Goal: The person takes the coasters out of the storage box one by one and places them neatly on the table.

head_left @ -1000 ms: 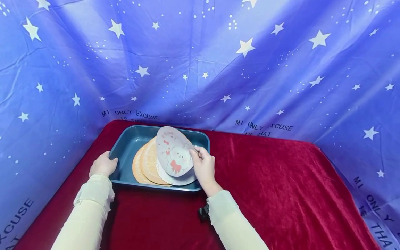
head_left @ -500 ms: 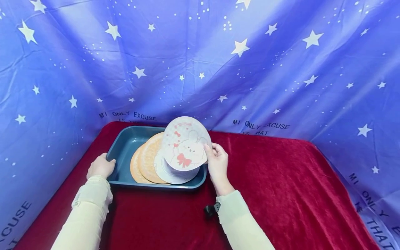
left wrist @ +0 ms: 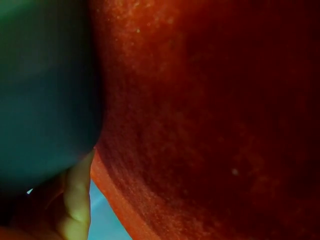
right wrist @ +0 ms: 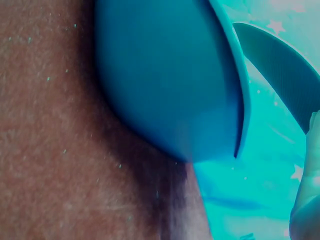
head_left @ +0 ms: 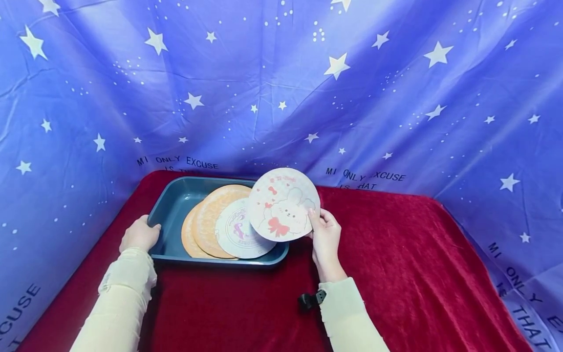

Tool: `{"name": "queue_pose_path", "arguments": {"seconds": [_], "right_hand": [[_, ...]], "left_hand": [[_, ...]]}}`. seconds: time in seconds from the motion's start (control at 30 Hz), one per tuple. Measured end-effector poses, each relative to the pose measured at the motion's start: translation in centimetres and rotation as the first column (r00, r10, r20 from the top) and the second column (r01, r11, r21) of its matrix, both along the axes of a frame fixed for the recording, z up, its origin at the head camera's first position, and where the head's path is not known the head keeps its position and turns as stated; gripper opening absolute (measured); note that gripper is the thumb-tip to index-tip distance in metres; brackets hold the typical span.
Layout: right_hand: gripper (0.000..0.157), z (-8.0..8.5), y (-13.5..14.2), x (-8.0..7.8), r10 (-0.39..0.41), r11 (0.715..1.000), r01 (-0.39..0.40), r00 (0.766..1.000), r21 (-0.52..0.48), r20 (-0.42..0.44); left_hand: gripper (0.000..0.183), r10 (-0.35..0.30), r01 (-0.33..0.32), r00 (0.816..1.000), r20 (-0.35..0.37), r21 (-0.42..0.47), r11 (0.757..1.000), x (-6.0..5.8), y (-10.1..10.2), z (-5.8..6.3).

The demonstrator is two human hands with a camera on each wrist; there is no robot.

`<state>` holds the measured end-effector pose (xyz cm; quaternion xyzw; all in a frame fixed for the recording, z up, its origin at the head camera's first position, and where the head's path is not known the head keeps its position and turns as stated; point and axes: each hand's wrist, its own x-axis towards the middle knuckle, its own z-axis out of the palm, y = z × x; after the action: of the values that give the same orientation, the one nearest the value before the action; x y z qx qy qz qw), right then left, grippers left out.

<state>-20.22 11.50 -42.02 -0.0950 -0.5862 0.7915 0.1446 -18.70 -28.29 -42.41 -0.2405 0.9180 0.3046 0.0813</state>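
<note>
At the left end of a deep dark-teal tray, my left hand grips the rim. Fingers show under the tray's wall in the left wrist view. My right hand pinches the right edge of a thin round mat printed with a white rabbit and red bow. The mat is raised and tilted, overlapping the tray's right end. Its dark underside faces the right wrist camera. Inside the tray, a white round mat with a purple print lies over orange round mats.
Dark red velvet cloth covers the table and stretches right and in front of the tray. A blue star-printed curtain stands close behind and along both sides. A small black device hangs at the right cuff.
My right hand has drawn the rabbit mat rightward from above the tray, and it has straightened from a bend. More of the white mat's purple print shows. My left hand stays on the rim.
</note>
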Motion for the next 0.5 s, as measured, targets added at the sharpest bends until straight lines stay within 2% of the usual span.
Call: {"name": "queue_pose_path", "arguments": {"seconds": [0.3, 0.5], "right_hand": [[0.006, -1.0, 1.3, 0.0, -0.049, 0.994, 0.052, 0.998, -0.095, 0.035], [0.004, -1.3, 2.1, 0.1, -0.073, 0.986, 0.077, 0.997, -0.145, 0.037]], "left_hand": [[0.052, 0.003, -0.003, 1.000, 0.002, 0.002, 1.000, -0.1, -0.1, -0.1], [0.053, 0.000, -0.001, 1.000, 0.005, 0.003, 1.000, -0.1, -0.1, -0.1]]}}
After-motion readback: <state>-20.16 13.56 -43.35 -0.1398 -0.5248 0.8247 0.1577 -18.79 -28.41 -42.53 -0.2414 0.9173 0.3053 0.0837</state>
